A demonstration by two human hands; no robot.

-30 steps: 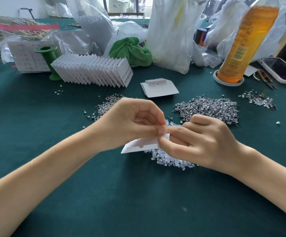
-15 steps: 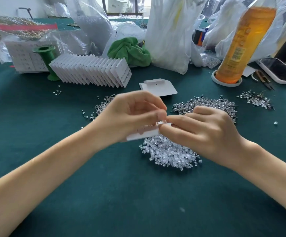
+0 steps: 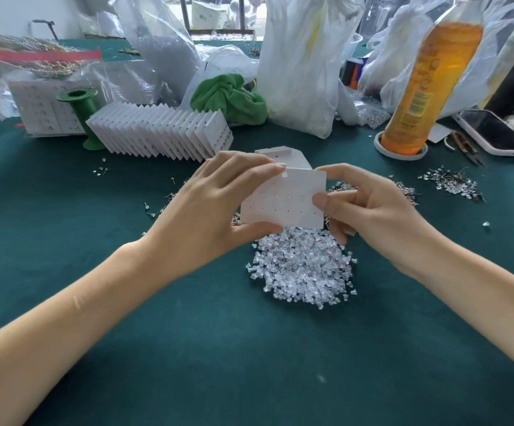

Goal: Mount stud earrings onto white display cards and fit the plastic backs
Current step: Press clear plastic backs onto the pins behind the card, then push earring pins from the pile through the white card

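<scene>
Hands, left hand [image 3: 215, 207] and right hand [image 3: 369, 207], pinch upright card [image 3: 286, 201].

The desk [image 3: 65, 241] is dark teal; the card [image 3: 286, 201] is white, dotted with rows of small holes; the backs [image 3: 304, 272] are clear; the studs [image 3: 452, 182] silvery; the fanned card stack [image 3: 157, 133] white; the spool [image 3: 82, 115] and cloth [image 3: 231, 99] green; the bottle [image 3: 427, 78] amber with an orange label; the bags [image 3: 301, 56] translucent white; the phone [image 3: 495, 132] black in a white case
</scene>
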